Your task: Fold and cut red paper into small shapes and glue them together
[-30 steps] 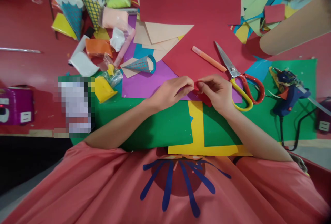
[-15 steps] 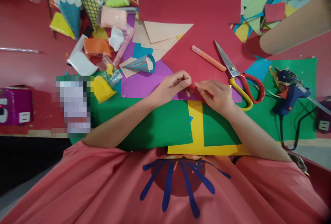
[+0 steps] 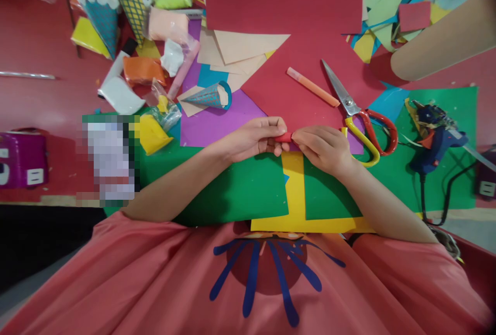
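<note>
A small red roll (image 3: 284, 138) spans the gap between my two hands; whether it is paper or clay I cannot tell. My left hand (image 3: 260, 137) pinches one end between thumb and fingers, its other fingers curled below. At the opposite end, the fingertips of my right hand (image 3: 323, 150) are pressed together on it. Just right of that hand lie scissors (image 3: 351, 105) with one yellow and one red handle. An orange marker (image 3: 313, 87) rests on red paper above my hands. Further left, a small blue patterned paper cone (image 3: 209, 96) lies on its side.
A blue glue gun (image 3: 434, 149) with its cord sits at the right on green sheet (image 3: 232, 185). A cardboard tube (image 3: 437, 41) juts in from the upper right. Clay packets such as an orange one (image 3: 144, 70), and larger cones (image 3: 101, 15), crowd the upper left.
My left hand has turned, so its curled fingers now show beneath the thumb and more of the red roll is visible. The right hand has hardly moved.
</note>
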The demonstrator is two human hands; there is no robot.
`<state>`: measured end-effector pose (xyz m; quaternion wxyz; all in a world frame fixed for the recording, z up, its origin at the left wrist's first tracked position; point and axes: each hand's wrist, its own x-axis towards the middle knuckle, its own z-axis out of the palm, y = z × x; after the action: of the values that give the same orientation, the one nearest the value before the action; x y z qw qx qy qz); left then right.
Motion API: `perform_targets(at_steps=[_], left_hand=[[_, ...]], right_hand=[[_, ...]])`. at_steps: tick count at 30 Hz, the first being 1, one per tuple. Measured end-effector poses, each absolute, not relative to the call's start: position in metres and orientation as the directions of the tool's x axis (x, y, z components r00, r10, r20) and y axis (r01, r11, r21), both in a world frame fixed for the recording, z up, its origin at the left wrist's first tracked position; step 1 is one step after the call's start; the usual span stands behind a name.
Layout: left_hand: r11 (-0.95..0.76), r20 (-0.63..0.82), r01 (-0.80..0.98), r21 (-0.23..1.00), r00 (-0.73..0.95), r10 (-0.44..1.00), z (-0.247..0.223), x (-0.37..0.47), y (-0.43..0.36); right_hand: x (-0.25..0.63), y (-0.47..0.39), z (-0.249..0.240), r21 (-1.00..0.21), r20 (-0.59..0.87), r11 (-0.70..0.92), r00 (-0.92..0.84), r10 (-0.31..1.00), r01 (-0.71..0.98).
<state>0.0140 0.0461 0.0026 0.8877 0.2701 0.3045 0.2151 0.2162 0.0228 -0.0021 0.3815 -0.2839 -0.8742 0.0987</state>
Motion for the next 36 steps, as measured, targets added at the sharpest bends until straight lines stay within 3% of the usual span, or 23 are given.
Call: perform_targets(at_steps=[6,13,15,17,19,21,26,30,36], left_hand=[[0.834,-0.475,-0.198,0.515,0.745,0.469,-0.001,0.015,0.048],[0.775,-0.469,-0.192,0.603,0.700,0.538,0.002,0.015,0.047],[0.711,-0.446,-0.193,0.676,0.661,0.603,0.003,0.015,0.047],[0.591,-0.385,-0.202,0.781,0.590,0.710,0.002,0.016,0.047],[0.424,-0.285,-0.177,0.888,0.514,0.810,0.001,0.016,0.047],[0.256,-0.179,-0.108,0.961,0.465,0.867,-0.001,0.017,0.046],[-0.041,-0.007,0.099,0.994,0.444,0.896,-0.003,0.015,0.041],[-0.272,0.122,0.278,0.921,0.457,0.881,-0.005,0.014,0.037],[-0.390,0.185,0.356,0.849,0.490,0.852,-0.005,0.013,0.036]], right_hand=[[0.219,0.024,-0.003,-0.339,0.549,0.823,-0.614,0.567,0.456],[0.220,0.026,0.000,-0.284,0.599,0.863,-0.626,0.499,0.417],[0.219,0.024,0.000,-0.366,0.620,0.831,-0.555,0.554,0.419],[0.215,0.022,0.001,-0.564,0.557,0.698,-0.421,0.716,0.440],[0.211,0.019,0.003,-0.774,0.371,0.472,-0.301,0.878,0.422],[0.205,0.017,0.003,-0.886,0.189,0.278,-0.257,0.948,0.371],[0.196,0.017,0.000,-0.959,0.039,0.093,-0.200,0.979,0.269],[0.195,0.019,-0.003,-0.991,-0.039,-0.009,-0.229,0.973,0.131],[0.197,0.022,-0.005,-0.992,-0.011,0.022,-0.259,0.966,0.127]])
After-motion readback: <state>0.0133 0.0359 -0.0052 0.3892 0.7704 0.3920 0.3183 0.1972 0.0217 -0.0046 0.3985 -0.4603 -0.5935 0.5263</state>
